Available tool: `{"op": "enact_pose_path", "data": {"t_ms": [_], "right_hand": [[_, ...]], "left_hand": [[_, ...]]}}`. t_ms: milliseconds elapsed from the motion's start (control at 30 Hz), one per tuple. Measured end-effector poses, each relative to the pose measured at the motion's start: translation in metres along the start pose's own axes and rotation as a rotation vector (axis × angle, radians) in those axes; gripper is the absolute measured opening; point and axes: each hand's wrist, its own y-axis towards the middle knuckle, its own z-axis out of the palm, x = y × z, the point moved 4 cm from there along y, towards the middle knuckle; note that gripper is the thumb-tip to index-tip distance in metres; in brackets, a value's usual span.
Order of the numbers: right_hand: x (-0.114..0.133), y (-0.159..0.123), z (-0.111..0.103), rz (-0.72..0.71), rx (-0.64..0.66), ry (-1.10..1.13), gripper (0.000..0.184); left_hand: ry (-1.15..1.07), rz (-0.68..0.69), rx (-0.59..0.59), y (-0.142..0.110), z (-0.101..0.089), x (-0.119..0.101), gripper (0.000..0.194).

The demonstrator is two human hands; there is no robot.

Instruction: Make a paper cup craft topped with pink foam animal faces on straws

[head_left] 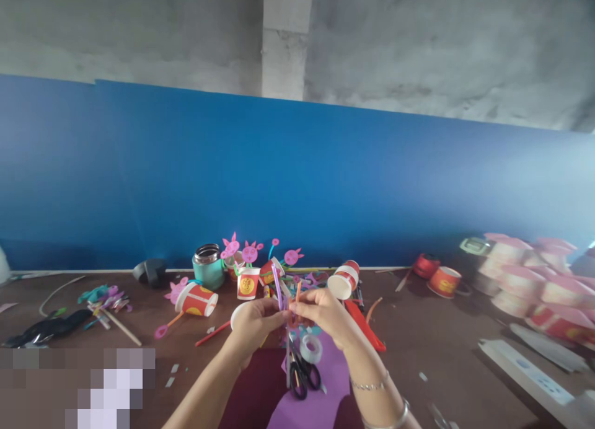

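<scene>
My left hand (263, 320) is closed, pinching a long purple strip (277, 280) that looks like paper. My right hand (320, 314) meets it at the fingertips and pinches a thin orange strip (298, 289). Where the two strips come together, fingers partly hide them. Below the hands lie black-handled scissors (300, 373) and a roll of clear tape (311, 348) on purple paper (328, 385). A white-rimmed cup (236, 314) shows partly behind my left hand.
Red paper cups (198, 300) with pink paper figures (250, 252) stand or lie along the back, near an open teal thermos (209, 268). Stacked pink-topped cups (520, 283) and a power strip (534, 370) are at right. A blue panel (297, 181) rises behind.
</scene>
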Motion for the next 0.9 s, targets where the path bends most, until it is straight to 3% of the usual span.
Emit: {"op": "enact_pose_path", "data": {"t_ms": [167, 367, 567, 667, 800, 900], "right_hand": [[0.0, 0.0, 0.003, -0.022, 0.015, 0.003, 0.024], [-0.001, 0.002, 0.003, -0.043, -0.073, 0.073, 0.025], [-0.002, 0.0, 0.009, 0.036, 0.022, 0.044, 0.026], [-0.002, 0.002, 0.006, 0.004, -0.051, 0.051, 0.026], [-0.004, 0.007, 0.0, -0.035, -0.16, 0.131, 0.03], [-0.003, 0.008, -0.001, -0.04, -0.191, 0.212, 0.034]], "left_hand": [[-0.044, -0.089, 0.029, -0.003, 0.001, -0.002, 0.032], [0.016, -0.117, 0.006, 0.0, -0.004, 0.002, 0.036], [0.124, -0.146, 0.016, 0.001, -0.006, 0.005, 0.037], [0.088, -0.151, 0.018, 0.0, -0.005, 0.001, 0.036], [-0.064, -0.053, 0.072, -0.002, -0.003, -0.009, 0.038], [-0.138, -0.029, 0.008, -0.001, -0.004, -0.008, 0.037]]}}
